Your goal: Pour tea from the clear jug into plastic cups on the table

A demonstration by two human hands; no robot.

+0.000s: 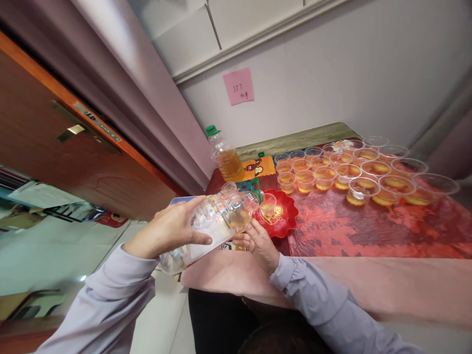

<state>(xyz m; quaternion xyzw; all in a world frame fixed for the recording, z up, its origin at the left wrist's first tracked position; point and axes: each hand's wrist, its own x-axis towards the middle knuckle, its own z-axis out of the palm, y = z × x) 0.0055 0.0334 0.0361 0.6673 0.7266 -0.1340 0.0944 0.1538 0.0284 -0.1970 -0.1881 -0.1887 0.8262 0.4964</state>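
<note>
My left hand [175, 226] is wrapped around the body of a large clear plastic bottle [217, 209]. The bottle is tilted, its neck toward the right and yellowish liquid gathered near the shoulder; a green ring handle hangs at the neck. Fingers of my right hand [260, 241] are curled against the underside of the bottle near its shoulder, supporting it. Just beyond the bottle's mouth, a clear plastic cup [271, 209] with some yellow liquid stands on a red scalloped plate [289, 221]. Whether liquid is flowing from the mouth is too small to tell.
Rows of clear plastic cups [324, 178] with amber liquid stand on the table's right side. A second bottle [228, 164], green-capped and partly full, stands at the back left. Near it lies a loose green cap [261, 154]. A wooden door [73, 113] stands at left.
</note>
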